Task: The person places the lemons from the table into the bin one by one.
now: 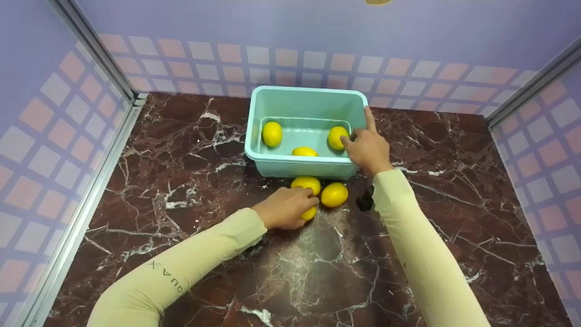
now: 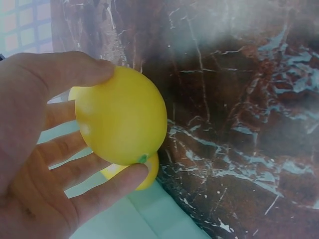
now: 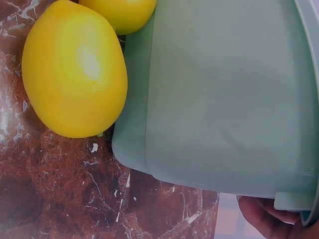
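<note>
My left hand (image 1: 287,208) grips a yellow lemon (image 2: 122,117) in front of the bin. In the left wrist view, the thumb lies against one side and the fingers reach around the other. Two more lemons lie close by, one lemon (image 1: 306,184) against the bin's front wall and another lemon (image 1: 334,195) to its right. With my right hand (image 1: 370,149) I hold the right rim of the light teal plastic bin (image 1: 304,169). The thumb is over the inside and a finger extends along the edge. Fingertips (image 3: 264,216) show below the rim in the right wrist view.
Inside the bin are a lemon (image 1: 272,134) at left, a lemon (image 1: 338,137) at right and a partly hidden lemon (image 1: 305,151) by the front wall. The dark red marbled tabletop (image 1: 181,195) is bounded by a checked back wall (image 1: 204,59) and side panels.
</note>
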`<action>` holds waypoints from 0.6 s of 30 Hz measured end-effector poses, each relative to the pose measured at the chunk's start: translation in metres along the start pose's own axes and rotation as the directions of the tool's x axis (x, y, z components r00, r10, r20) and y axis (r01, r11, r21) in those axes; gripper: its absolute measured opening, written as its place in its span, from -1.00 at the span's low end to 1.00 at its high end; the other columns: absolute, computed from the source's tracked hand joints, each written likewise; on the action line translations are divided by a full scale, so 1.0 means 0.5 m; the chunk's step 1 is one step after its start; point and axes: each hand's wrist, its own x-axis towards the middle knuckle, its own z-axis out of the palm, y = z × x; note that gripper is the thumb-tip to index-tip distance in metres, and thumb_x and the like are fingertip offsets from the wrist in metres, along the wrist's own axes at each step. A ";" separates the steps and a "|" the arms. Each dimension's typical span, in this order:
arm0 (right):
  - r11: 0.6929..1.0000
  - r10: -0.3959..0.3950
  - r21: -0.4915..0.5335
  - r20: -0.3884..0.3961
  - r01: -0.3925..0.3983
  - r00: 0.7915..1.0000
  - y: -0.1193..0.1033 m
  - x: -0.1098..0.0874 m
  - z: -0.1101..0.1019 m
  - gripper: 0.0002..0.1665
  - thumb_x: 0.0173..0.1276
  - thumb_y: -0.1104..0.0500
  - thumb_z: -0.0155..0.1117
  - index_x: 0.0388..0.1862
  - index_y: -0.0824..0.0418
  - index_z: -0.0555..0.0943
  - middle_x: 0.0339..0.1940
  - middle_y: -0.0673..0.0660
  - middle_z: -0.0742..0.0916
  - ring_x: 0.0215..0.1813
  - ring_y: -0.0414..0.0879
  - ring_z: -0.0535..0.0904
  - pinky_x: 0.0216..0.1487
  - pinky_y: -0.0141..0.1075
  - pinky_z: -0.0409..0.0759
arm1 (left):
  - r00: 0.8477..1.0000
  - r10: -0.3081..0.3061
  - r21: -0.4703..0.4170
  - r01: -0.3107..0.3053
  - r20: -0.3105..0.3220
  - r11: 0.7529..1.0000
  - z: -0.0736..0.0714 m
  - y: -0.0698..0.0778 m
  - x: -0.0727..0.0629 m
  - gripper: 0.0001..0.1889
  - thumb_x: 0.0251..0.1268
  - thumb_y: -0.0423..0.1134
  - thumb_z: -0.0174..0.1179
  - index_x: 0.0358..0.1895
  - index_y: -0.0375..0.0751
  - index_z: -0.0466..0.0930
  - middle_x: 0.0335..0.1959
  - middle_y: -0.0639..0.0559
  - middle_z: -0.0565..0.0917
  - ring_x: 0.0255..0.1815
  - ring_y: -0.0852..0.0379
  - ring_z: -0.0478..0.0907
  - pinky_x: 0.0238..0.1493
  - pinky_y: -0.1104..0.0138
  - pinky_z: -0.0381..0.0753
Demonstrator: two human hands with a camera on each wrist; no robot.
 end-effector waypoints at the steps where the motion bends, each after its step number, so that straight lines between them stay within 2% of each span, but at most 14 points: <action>1: 1.000 0.000 -0.001 0.000 0.000 1.000 0.000 0.000 0.000 -0.44 0.39 -0.22 0.02 -0.10 0.22 0.64 0.63 -0.13 -0.16 -0.22 0.20 0.57 -0.08 0.06 0.50 | 1.000 0.000 0.001 0.000 0.001 1.000 -0.002 0.001 0.000 -0.62 0.08 -0.14 0.31 0.01 -0.08 0.56 -0.18 0.00 0.55 -0.24 0.04 0.52 -0.26 0.10 0.65; 9: 1.000 0.000 -0.013 0.002 0.000 1.000 -0.001 0.001 0.001 -0.43 0.40 -0.22 0.01 -0.08 0.23 0.64 0.63 -0.12 -0.17 -0.20 0.20 0.58 -0.06 0.07 0.51 | 1.000 0.000 0.000 0.000 -0.012 1.000 -0.025 0.003 0.004 -0.59 0.11 -0.13 0.30 0.06 -0.08 0.54 -0.15 0.01 0.54 -0.23 0.05 0.50 -0.25 0.12 0.65; 15: 1.000 0.001 -0.022 0.011 -0.001 1.000 0.000 0.001 0.001 -0.42 0.40 -0.23 -0.01 -0.06 0.22 0.63 0.62 -0.12 -0.19 -0.18 0.19 0.57 -0.06 0.07 0.50 | 0.999 0.011 0.011 -0.011 -0.044 1.000 -0.049 0.003 0.002 -0.54 0.09 -0.13 0.33 0.10 -0.10 0.53 -0.02 0.00 0.55 -0.07 0.02 0.53 -0.13 0.13 0.65; 18: 1.000 0.005 -0.015 0.010 -0.005 1.000 -0.001 0.001 0.001 -0.42 0.40 -0.23 0.00 -0.05 0.23 0.63 0.62 -0.13 -0.18 -0.18 0.19 0.56 -0.04 0.06 0.50 | 0.998 0.014 0.013 -0.013 -0.059 1.000 -0.062 0.003 0.001 -0.53 0.08 -0.13 0.34 0.10 -0.11 0.52 -0.01 0.00 0.54 -0.07 0.02 0.53 -0.15 0.14 0.64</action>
